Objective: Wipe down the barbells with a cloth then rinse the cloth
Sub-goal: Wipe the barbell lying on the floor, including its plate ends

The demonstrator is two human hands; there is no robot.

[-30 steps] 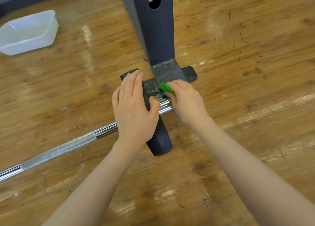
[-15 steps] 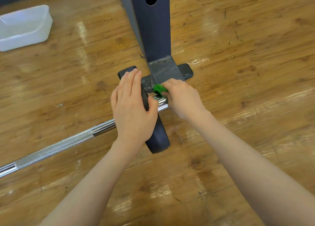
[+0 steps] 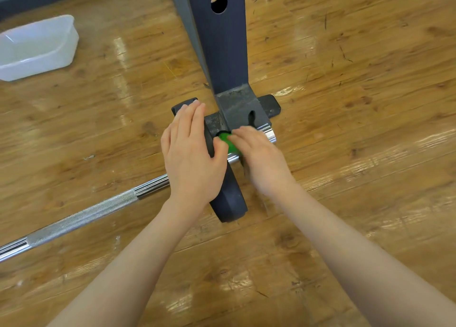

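Barbell (image 3: pixel 81 215) sleeve under right hand (image 3: pixel 259 153) gripping green cloth (image 3: pixel 228 142).

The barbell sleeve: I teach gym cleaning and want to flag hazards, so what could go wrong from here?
The right hand wipes the green cloth in the tight gap beside the weight plate and rack foot; fingers could get pinched. The plate, steadied only by the left hand, may roll.

Bright, even light; glare streaks the floor (image 3: pixel 370 153); right hand (image 3: pixel 259 158) motion-blurred.
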